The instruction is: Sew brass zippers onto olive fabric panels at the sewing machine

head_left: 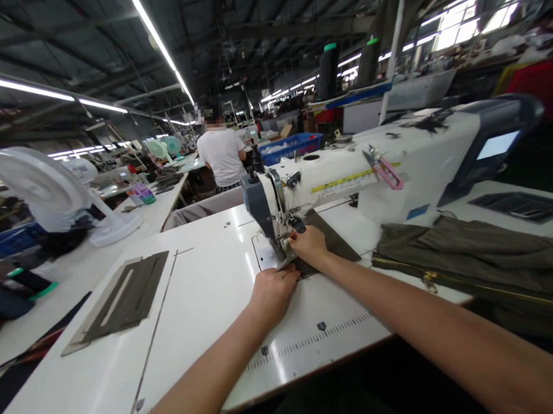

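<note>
A white and grey sewing machine [330, 173] stands on the white table, its needle area just above both hands. My left hand [274, 292] lies at the front left of the presser foot, fingertips on the edge of a dark olive fabric piece [336, 241]; what its fingers hold, if anything, is hard to see. Beside the needle, my right hand [310, 245] has its fingers pinched together over the same fabric. Whatever lies between those fingertips is too small to make out. Part of the fabric extends behind the right hand, flat under the machine arm.
Flat olive pieces [128, 295] lie at the left of the table [206, 278]. An olive garment with a gold zipper [473, 252] lies at right. Pink-handled snips [386, 169] rest against the machine. A white fan [115, 221] stands left; a person [221, 154] is beyond the machine.
</note>
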{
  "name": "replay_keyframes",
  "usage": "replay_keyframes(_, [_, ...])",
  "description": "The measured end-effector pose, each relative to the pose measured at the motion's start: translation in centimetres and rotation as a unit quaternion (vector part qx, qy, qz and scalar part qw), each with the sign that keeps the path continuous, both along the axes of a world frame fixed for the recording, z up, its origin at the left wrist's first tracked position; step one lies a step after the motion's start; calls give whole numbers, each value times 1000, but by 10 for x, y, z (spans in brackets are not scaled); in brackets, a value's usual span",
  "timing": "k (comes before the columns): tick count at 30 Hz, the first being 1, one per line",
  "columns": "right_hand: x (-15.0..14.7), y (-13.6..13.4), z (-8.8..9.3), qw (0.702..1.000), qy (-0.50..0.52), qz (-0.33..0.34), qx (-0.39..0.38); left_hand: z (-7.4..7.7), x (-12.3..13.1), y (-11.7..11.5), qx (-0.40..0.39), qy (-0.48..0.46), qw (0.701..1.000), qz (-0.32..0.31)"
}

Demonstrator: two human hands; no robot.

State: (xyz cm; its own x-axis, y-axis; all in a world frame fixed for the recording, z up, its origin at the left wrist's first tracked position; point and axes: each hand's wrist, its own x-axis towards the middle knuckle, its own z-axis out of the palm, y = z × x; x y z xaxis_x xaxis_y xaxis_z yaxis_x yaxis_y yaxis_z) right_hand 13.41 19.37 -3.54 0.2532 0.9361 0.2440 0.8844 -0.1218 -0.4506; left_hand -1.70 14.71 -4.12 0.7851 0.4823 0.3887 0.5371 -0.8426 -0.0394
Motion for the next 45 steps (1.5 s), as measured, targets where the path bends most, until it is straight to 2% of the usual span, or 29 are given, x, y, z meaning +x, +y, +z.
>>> replay_keyframes(3, [5, -8, 7, 999, -5, 34, 5, 4, 1, -5, 8, -4, 1000, 6])
replay_keyframes(7, [23, -34, 11, 992, -18, 126, 22, 11, -8, -23, 2, -24, 1000, -5])
replay_keyframes(9, [33, -52, 7, 982, -27, 183, 46, 12, -16, -34, -14, -57, 998, 4])
replay_keyframes(13, [43, -81, -10, 934, -44, 327, 138, 12, -25, -38, -35, -107, 989, 93])
replay_keyframes(15, [42, -86, -16, 920, -45, 364, 139, 11, -24, -31, -44, -93, 991, 81])
replay_keyframes(19, [41, -84, -22, 920, -39, 367, 133, 8, -17, -17, -45, -65, 997, 13])
replay_keyframes(23, [48, -77, -22, 913, -47, 380, 140, 4, -12, -17, -23, -88, 996, -13])
replay_keyframes(29, [57, -74, -20, 902, -51, 397, 160, 7, -11, -20, -31, -91, 995, 2])
replay_keyframes(36, [43, -89, -12, 890, -58, 385, 235, 14, -12, -16, -99, -169, 980, 15])
replay_keyframes(41, [33, -98, -9, 906, -70, 387, 154, 12, -9, -19, -32, -132, 991, 3])
replay_keyframes(45, [34, -101, -9, 910, -59, 388, 137, 14, -5, -21, 23, -84, 996, -22])
